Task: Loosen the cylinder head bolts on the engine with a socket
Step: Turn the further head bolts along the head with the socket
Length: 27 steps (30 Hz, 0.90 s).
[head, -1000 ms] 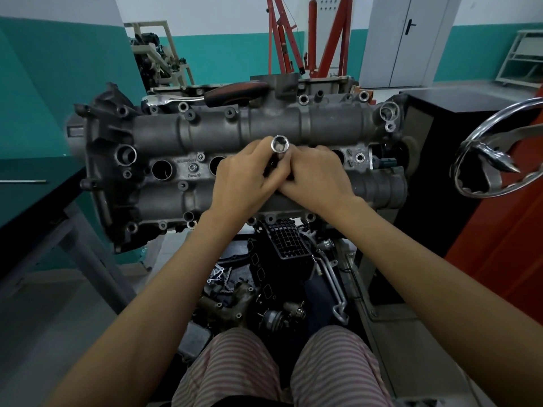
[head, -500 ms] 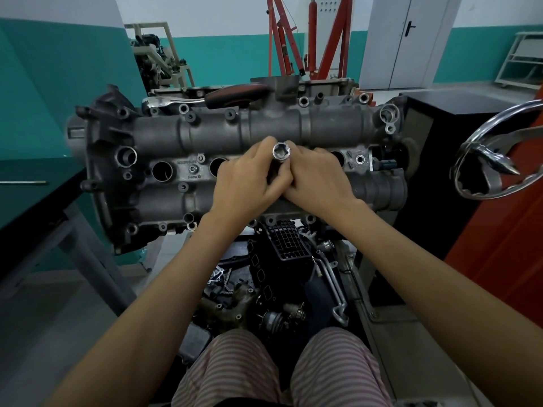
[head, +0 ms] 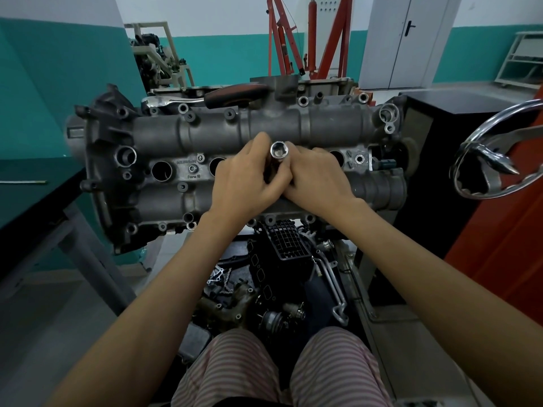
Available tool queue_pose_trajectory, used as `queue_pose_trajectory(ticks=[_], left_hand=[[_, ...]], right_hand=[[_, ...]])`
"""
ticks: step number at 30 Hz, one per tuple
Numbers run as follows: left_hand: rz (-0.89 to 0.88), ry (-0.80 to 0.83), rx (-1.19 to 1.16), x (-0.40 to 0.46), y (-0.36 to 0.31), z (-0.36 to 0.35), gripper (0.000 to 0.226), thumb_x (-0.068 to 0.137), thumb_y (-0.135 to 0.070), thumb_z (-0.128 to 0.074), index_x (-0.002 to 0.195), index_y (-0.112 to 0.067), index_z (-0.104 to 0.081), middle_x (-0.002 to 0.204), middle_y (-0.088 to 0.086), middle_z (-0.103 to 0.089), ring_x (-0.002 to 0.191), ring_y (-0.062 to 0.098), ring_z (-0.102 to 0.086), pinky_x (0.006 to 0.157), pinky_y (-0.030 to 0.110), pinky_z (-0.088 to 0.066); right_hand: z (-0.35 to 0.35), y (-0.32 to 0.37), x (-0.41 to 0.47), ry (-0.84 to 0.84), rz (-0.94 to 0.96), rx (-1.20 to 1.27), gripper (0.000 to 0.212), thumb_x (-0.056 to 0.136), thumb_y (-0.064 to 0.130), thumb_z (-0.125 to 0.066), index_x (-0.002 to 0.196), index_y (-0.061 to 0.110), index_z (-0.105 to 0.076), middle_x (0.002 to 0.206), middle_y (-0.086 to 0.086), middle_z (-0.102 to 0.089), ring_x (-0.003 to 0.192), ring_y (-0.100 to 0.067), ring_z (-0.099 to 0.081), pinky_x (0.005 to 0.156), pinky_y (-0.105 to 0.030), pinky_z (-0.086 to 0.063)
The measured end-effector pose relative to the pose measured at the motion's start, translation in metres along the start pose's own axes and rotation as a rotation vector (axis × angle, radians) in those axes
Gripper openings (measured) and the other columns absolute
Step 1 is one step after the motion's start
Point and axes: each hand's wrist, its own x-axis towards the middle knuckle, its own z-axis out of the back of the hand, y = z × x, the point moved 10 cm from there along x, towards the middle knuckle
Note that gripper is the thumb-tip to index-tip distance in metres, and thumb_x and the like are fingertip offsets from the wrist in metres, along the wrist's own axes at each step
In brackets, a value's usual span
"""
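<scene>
Both hands meet over the middle of the engine [head: 293, 133], the left hand [head: 249, 180] and right hand [head: 317, 177] curled round the upright socket [head: 279, 150], whose open end faces up, probably to steady it on a bolt hidden beneath the fingers.

Chrome socket [head: 279, 150] upright, open end up, mid engine [head: 164, 136].

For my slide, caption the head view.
Both hands grip a socket upright over the engine.
</scene>
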Motion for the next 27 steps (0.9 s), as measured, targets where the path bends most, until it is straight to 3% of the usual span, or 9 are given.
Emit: queue_pose_trajectory(ticks=[5,10,12,15,18,20,24,27], left_hand=[[-0.002,0.031,0.042,0.001,-0.001,-0.004,0.024,0.088,-0.034,-0.044,0.074,-0.016,-0.036,0.061,-0.008,-0.041,0.051,0.016,-0.04,0.049,0.027,-0.029],[-0.025,-0.039,0.033,0.0,0.002,0.0,0.031,0.085,-0.026,-0.066,0.064,-0.005,-0.06,0.049,0.004,-0.054,0.043,0.017,-0.045,0.051,0.021,-0.028],[-0.025,-0.043,0.016,0.001,0.002,0.0,0.035,0.085,-0.029,-0.066,0.061,-0.006,-0.057,0.048,0.002,-0.051,0.043,0.013,-0.041,0.049,0.022,-0.027],[0.001,-0.014,-0.001,0.001,0.005,-0.002,0.043,0.087,-0.043,-0.05,0.067,-0.005,-0.051,0.054,0.002,-0.051,0.047,0.02,-0.049,0.044,0.031,-0.036],[-0.02,0.001,0.018,0.0,0.002,-0.003,0.039,0.085,-0.041,-0.043,0.075,-0.005,-0.05,0.061,0.002,-0.054,0.052,0.022,-0.051,0.045,0.034,-0.038],[-0.02,0.012,0.038,0.001,0.001,-0.004,0.034,0.084,-0.038,-0.043,0.077,-0.006,-0.051,0.062,-0.002,-0.053,0.053,0.02,-0.051,0.045,0.029,-0.035],[0.024,-0.011,0.032,0.002,0.004,-0.001,0.032,0.086,-0.035,-0.047,0.069,-0.01,-0.055,0.052,-0.018,-0.03,0.049,0.009,-0.036,0.047,0.022,-0.017],[0.034,-0.022,-0.018,0.001,0.007,0.001,0.035,0.087,-0.037,-0.054,0.059,-0.02,-0.041,0.046,-0.008,-0.039,0.045,0.011,-0.037,0.049,0.022,-0.019]], right_hand=[[0.004,0.001,0.0,-0.021,-0.016,0.016,0.025,0.087,0.029,-0.048,0.091,0.005,-0.052,0.08,-0.011,-0.065,0.069,-0.031,-0.058,0.065,-0.032,-0.031],[0.004,0.0,0.0,-0.016,-0.012,-0.024,0.033,0.089,0.032,-0.048,0.083,0.002,-0.062,0.075,-0.015,-0.065,0.07,-0.033,-0.057,0.064,-0.033,-0.032],[0.0,0.0,-0.001,0.002,0.002,-0.024,0.033,0.091,0.031,-0.044,0.086,0.003,-0.061,0.079,-0.015,-0.064,0.072,-0.032,-0.057,0.066,-0.033,-0.032],[-0.001,-0.001,-0.001,0.003,0.013,-0.036,0.031,0.091,0.03,-0.042,0.091,0.005,-0.059,0.083,-0.013,-0.065,0.073,-0.03,-0.057,0.067,-0.032,-0.032],[-0.004,-0.003,0.0,0.008,0.001,-0.039,0.028,0.09,0.031,-0.04,0.098,0.009,-0.055,0.089,-0.008,-0.064,0.077,-0.026,-0.058,0.071,-0.031,-0.034],[-0.003,-0.004,0.001,-0.002,-0.017,-0.02,0.028,0.089,0.032,-0.041,0.101,0.01,-0.053,0.091,-0.006,-0.064,0.078,-0.026,-0.059,0.07,-0.03,-0.034],[0.002,-0.002,0.0,-0.031,-0.031,-0.004,0.033,0.089,0.037,-0.042,0.097,0.007,-0.054,0.083,-0.008,-0.066,0.074,-0.026,-0.061,0.071,-0.033,-0.04],[0.006,0.001,-0.001,-0.05,-0.015,-0.009,0.033,0.088,0.035,-0.05,0.083,0.004,-0.061,0.072,-0.013,-0.066,0.067,-0.031,-0.059,0.065,-0.033,-0.037]])
